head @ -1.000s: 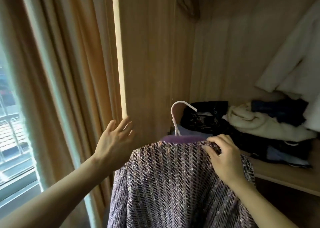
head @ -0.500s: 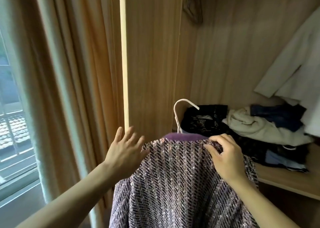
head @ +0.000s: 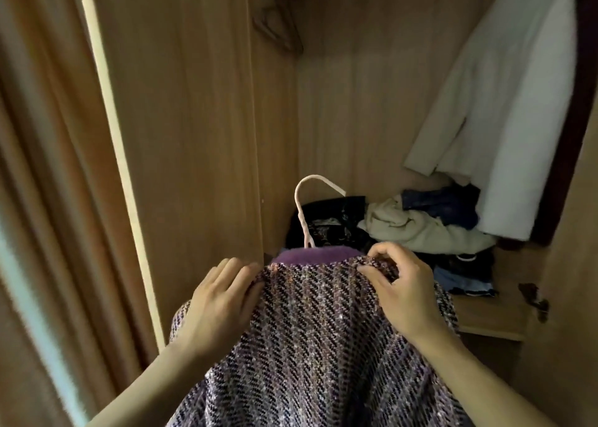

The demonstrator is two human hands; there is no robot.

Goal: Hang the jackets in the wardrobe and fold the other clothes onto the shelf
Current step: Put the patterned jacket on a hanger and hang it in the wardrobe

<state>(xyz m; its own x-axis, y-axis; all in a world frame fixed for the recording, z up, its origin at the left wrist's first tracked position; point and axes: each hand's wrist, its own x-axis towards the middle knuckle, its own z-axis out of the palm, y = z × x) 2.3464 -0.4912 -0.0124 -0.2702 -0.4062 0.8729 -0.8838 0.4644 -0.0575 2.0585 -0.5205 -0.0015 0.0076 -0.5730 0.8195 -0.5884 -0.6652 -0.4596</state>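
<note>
Hanging is judged the step in hand: the tweed jacket [head: 320,339], purple-collared and woven in dark diagonal stripes, is held before the open wardrobe [head: 200,109] on a white hanger [head: 305,206]. Its shoulder is pinched by the right hand [head: 399,289]; the left hand [head: 220,300] lies flat on it, fingers straight. Next, lifting the hook to a rail, not in view, is called for.

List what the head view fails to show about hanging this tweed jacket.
- Wardrobe rail: beyond the head view's top edge.
- Hanger: its shoulders are covered by the tweed jacket.
- Left hand fingertips: hidden by the jacket's edge.
- Jacket hem: cut off at the bottom edge.
</note>
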